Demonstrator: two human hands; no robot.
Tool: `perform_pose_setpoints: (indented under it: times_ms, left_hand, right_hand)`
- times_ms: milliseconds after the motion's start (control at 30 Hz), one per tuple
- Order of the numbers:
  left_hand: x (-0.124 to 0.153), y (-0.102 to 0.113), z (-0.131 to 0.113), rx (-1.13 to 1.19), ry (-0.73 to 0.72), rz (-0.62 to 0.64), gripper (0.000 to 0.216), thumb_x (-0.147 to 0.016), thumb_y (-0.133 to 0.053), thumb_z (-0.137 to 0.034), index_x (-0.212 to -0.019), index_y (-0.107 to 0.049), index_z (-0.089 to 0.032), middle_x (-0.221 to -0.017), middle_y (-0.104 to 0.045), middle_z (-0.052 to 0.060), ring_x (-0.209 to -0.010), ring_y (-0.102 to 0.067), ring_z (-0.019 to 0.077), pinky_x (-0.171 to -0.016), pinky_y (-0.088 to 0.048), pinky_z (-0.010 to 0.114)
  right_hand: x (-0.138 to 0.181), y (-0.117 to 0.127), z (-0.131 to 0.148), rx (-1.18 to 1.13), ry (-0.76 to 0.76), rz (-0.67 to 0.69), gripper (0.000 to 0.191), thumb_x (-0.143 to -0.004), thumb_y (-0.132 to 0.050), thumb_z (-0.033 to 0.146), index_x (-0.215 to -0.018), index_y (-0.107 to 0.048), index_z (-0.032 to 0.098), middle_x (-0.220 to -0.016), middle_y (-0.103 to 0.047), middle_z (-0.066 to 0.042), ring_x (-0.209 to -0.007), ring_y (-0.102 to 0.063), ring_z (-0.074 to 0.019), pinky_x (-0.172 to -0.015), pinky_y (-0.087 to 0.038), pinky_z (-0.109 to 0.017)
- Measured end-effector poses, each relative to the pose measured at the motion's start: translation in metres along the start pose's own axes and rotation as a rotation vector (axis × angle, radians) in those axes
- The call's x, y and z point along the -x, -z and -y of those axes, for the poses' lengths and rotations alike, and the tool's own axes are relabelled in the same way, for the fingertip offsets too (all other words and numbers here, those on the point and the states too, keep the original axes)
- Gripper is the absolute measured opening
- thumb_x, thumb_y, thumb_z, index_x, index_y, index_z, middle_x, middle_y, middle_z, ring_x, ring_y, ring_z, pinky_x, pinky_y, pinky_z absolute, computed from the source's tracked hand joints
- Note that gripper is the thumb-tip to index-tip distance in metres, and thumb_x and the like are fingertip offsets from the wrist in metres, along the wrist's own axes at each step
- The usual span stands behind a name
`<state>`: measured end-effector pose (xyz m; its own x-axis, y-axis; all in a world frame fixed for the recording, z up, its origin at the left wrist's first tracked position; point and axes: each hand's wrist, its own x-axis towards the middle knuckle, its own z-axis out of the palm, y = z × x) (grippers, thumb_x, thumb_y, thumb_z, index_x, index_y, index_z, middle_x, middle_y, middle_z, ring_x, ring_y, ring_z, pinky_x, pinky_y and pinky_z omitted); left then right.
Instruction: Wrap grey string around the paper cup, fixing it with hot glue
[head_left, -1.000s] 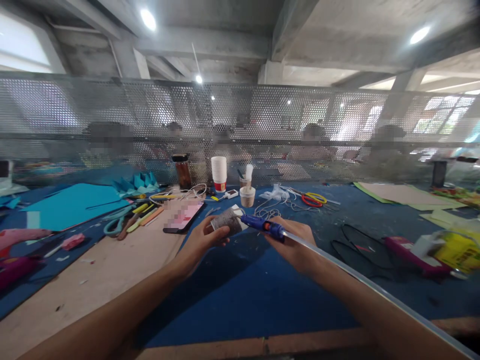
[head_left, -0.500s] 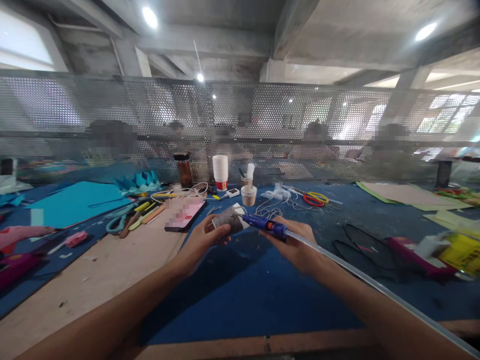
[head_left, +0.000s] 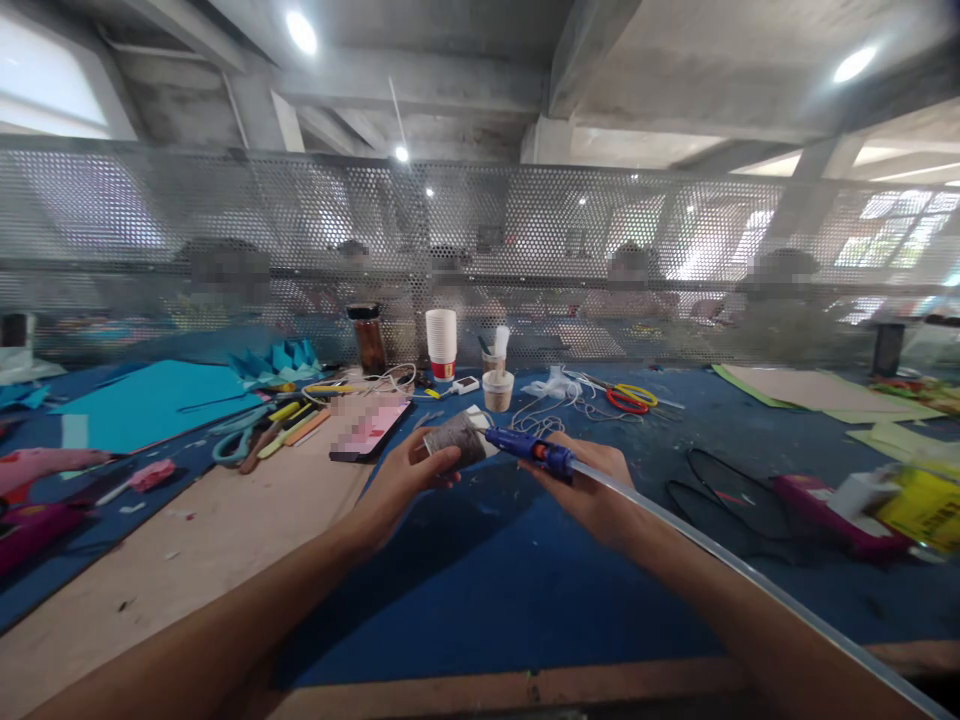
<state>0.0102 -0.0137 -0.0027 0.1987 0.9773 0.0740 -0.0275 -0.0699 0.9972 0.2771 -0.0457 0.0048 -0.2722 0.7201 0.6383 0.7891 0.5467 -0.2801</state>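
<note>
Tabletop (head_left: 480,600), blue, fills lower frame. Right hand (head_left: 592,490), at centre, is closed round blue glue gun (head_left: 532,450), its long clear stick (head_left: 712,550) trailing toward lower right. Left hand (head_left: 401,480), fingers curled, pinches small grey roll (head_left: 454,440) at nozzle; contact unclear. Judged: glue application; calls for a steady roll and gentle trigger.

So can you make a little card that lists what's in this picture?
Left hand: holds a grey roll
Right hand: holds a blue glue gun, nozzle at the roll
Table: blue, cluttered
Behind the hands: phone, cups, scissors
Far left: teal paper
Back: mesh screen, people behind it
</note>
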Motion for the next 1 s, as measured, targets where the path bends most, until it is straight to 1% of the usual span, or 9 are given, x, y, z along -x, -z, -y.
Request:
perform_pose_setpoints:
  times_ms: [167,400,833,1000]
  left_hand:
    - [-0.0002,0.0015,0.0017,-0.005,-0.025,0.01,0.05,-0.08,-0.08,-0.048,-0.12,-0.067,-0.021,-0.109,-0.076,0.01,-0.084,-0.071,0.0216,-0.077,-0.053,0.034]
    - [0.0003,0.0006,0.0006,-0.001,-0.028,0.01,0.047,-0.082,-0.078,-0.047,-0.119,-0.067,-0.02,-0.108,-0.075,0.009,-0.084,-0.07,0.0221,-0.077,-0.052,0.035]
    - [0.0018,0.0002,-0.0016,-0.012,-0.031,0.032,0.049,-0.086,-0.075,-0.05,-0.121,-0.064,-0.019,-0.11,-0.073,0.01,-0.086,-0.068,0.0213,-0.08,-0.052,0.037]
    - [0.0005,0.0011,-0.0008,-0.009,-0.018,0.021,0.051,-0.084,-0.077,-0.051,-0.122,-0.065,-0.019,-0.111,-0.073,0.009,-0.086,-0.069,0.0213,-0.081,-0.052,0.037]
  right_hand:
    - [-0.0008,0.0007,0.0003,0.006,0.004,-0.009,0.033,-0.1,-0.058,0.052,-0.081,-0.06,0.024,-0.07,-0.068,0.002,-0.058,-0.06,-0.0139,-0.056,-0.036,-0.026]
    - [-0.0029,0.0033,0.0028,0.045,0.009,0.005,0.032,-0.1,-0.058,0.05,-0.082,-0.06,0.024,-0.069,-0.069,0.001,-0.06,-0.065,-0.016,-0.056,-0.035,-0.027]
    - [-0.0018,0.0024,0.0011,0.037,-0.002,0.016,0.03,-0.1,-0.06,0.049,-0.083,-0.059,0.024,-0.071,-0.07,0.001,-0.063,-0.065,-0.0163,-0.058,-0.034,-0.027]
    - [-0.0022,0.0022,0.0011,0.042,0.003,0.009,0.032,-0.1,-0.059,0.05,-0.082,-0.059,0.024,-0.07,-0.069,0.001,-0.063,-0.065,-0.0165,-0.058,-0.033,-0.027]
